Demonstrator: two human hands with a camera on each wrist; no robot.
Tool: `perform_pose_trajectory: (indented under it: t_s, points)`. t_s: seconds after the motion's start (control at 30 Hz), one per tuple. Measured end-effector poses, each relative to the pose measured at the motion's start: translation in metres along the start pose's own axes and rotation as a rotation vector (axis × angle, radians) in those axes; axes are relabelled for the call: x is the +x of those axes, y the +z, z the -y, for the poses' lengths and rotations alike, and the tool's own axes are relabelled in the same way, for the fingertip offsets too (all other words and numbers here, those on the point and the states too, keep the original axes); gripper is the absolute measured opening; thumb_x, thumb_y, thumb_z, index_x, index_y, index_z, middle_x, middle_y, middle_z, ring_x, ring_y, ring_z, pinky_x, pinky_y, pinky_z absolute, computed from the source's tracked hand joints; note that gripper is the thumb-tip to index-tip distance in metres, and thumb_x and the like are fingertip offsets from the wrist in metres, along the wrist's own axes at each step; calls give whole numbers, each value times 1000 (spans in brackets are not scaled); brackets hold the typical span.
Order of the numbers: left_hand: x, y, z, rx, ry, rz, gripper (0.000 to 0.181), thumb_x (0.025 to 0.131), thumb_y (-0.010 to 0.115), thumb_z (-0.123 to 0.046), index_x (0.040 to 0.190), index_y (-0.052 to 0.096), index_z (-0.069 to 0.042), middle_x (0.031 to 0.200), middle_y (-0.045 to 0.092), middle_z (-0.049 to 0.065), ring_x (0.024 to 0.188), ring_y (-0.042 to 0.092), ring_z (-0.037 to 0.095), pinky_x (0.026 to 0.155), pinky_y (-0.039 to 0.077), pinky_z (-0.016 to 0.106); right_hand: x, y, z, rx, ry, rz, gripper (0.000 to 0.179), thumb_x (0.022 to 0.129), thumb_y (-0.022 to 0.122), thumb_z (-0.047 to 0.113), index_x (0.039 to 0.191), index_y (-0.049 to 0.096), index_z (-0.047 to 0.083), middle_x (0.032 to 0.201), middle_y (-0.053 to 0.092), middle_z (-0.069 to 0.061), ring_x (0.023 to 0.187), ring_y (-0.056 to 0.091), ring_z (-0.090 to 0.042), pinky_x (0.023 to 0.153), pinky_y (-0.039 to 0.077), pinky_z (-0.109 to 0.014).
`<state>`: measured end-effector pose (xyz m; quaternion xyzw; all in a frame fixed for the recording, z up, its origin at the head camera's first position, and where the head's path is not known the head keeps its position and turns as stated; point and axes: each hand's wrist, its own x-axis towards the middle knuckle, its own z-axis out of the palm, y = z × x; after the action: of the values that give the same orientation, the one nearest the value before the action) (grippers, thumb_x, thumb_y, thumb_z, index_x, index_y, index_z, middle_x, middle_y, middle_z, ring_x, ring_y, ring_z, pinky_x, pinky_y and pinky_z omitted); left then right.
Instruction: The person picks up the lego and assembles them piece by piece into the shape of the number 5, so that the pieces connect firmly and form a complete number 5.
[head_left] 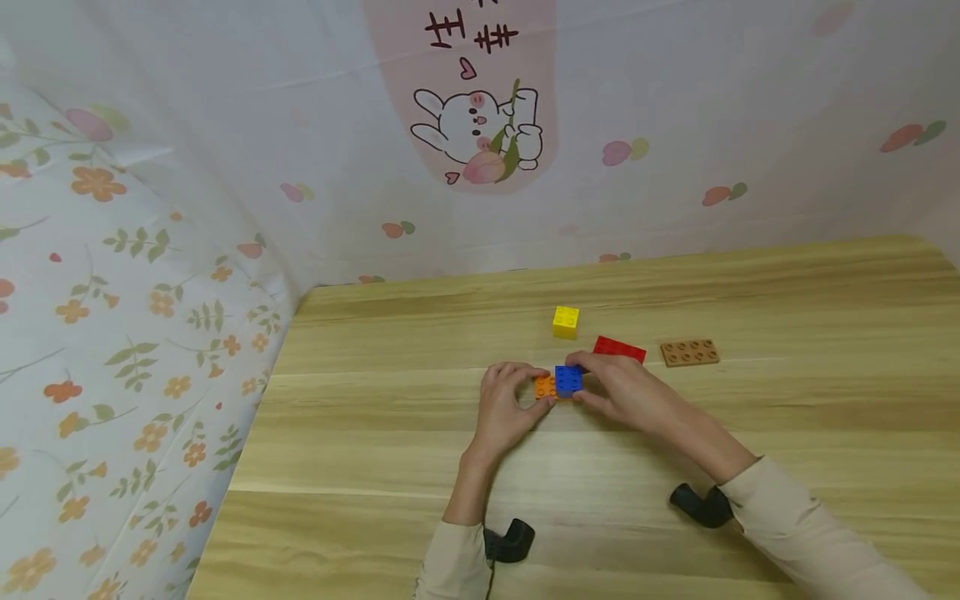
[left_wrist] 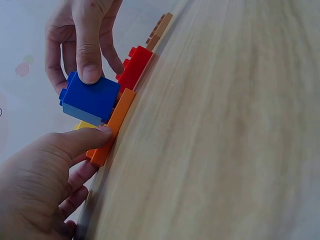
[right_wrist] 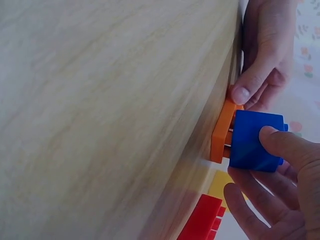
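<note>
– What are the 2 hands on?

– The right hand point(head_left: 628, 393) pinches a blue brick point(head_left: 568, 380), set on the right end of an orange plate point(head_left: 545, 387) near the middle of the wooden table point(head_left: 787, 433). The left hand point(head_left: 507, 408) grips that plate's left end.

– Anything else?

– A yellow cube point(head_left: 566, 322) farther back, a red brick point(head_left: 619, 349) and a tan plate point(head_left: 689, 352) to the right.

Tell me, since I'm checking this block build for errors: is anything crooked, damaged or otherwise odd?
Nothing looks damaged. One point: the blue block held by the right hand is not pressed fully onto the orange plate; the right wrist view shows a small gap between them. The left hand steadies the plate. The other bricks lie flat on the table.
</note>
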<state>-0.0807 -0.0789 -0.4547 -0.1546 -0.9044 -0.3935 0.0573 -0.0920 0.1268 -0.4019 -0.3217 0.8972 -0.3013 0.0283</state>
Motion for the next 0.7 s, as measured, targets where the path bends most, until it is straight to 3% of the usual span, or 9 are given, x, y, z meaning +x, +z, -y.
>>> perform_pose_trajectory:
  t_s: [0.7]
  points:
    - [0, 1, -3, -15, -37, 10, 29, 76, 76, -21, 104, 70, -15, 106, 61, -1, 110, 41, 19, 95, 32, 39, -2, 2, -4, 32, 21, -10, 42, 80, 73, 11, 116, 56, 0, 107, 65, -14, 93, 64, -25, 77, 52, -39]
